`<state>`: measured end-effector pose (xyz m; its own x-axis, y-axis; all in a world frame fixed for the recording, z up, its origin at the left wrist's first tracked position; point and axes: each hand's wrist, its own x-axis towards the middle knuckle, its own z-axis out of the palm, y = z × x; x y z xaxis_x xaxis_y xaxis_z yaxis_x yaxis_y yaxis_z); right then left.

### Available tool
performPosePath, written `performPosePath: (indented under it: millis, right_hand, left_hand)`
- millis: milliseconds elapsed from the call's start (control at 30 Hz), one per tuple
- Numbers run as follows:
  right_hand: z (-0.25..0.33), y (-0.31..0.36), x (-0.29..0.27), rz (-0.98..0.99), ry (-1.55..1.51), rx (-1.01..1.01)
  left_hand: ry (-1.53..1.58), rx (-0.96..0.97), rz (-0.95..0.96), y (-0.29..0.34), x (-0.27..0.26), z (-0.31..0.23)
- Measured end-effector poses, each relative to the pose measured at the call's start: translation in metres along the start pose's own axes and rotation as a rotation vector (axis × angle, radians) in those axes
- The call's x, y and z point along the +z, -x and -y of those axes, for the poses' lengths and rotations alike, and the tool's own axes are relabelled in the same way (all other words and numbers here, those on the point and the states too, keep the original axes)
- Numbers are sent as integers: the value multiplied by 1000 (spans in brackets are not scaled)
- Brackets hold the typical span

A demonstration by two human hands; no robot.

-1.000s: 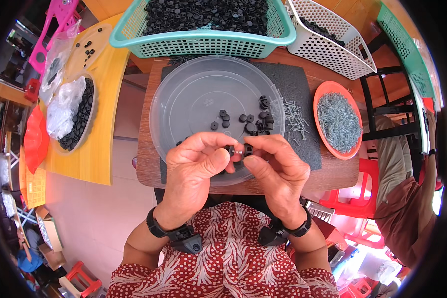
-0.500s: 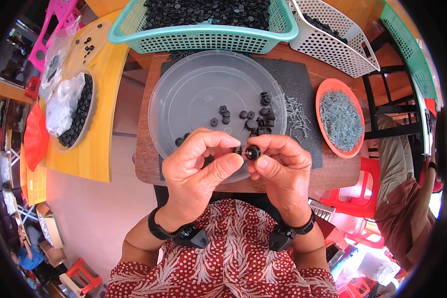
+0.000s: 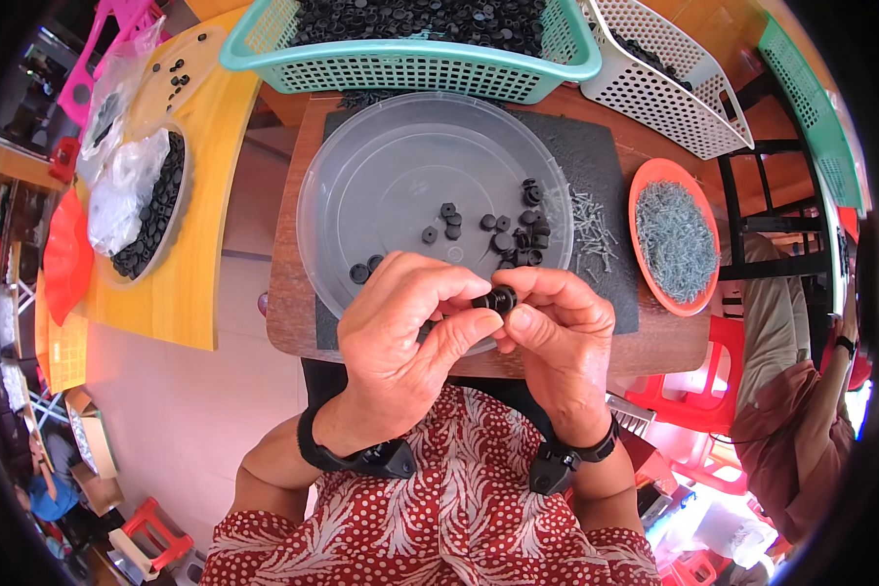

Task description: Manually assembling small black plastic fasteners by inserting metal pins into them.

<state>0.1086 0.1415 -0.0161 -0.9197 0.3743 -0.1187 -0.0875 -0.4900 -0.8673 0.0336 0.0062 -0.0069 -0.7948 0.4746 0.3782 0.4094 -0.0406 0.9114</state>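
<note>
Above the near rim of a clear round plastic tub (image 3: 314, 186), my two hands meet at small black round plastic parts (image 3: 501, 300). My left hand (image 3: 400, 327) pinches the left part between thumb and forefinger. From the other side, my right hand (image 3: 565, 337) grips the right part with its thumb and fingers. The two parts sit close together, and the fingertips hide some of them. Inside the tub lie several loose black caps (image 3: 452, 220), with a denser cluster of black pieces (image 3: 529, 234) at its right side. A black band circles each wrist.
Behind the tub stands a green basket (image 3: 410, 66) full of black parts, beside a white basket (image 3: 669, 98). Loose screws (image 3: 592, 232) lie on a dark mat (image 3: 606, 146); an orange dish (image 3: 645, 278) holds more. A yellow table (image 3: 190, 283) is at left; a person (image 3: 791, 420) is at right.
The two black parts have come together; a thin metal shank that showed between them is now hidden. My left hand has moved slightly right, while my right hand stays nearly in place.
</note>
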Motion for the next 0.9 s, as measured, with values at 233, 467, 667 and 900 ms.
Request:
performPosePath:
  millis: [233,467,667,900]
  right_hand:
    - [-1,-1,0,3,42,-5]
    - [-1,0,3,-50,60,-12]
    - [-1,0,0,-13,36,-54]
    - [-1,1,0,-1,40,-44]
  left_hand:
    - [-89,44,4,-1,-1,2]
    - [-155,79,6,-3,-1,-1]
    - [-103,29,13,-3,-2,-4]
    - [120,-129,23,-3,-5,-5]
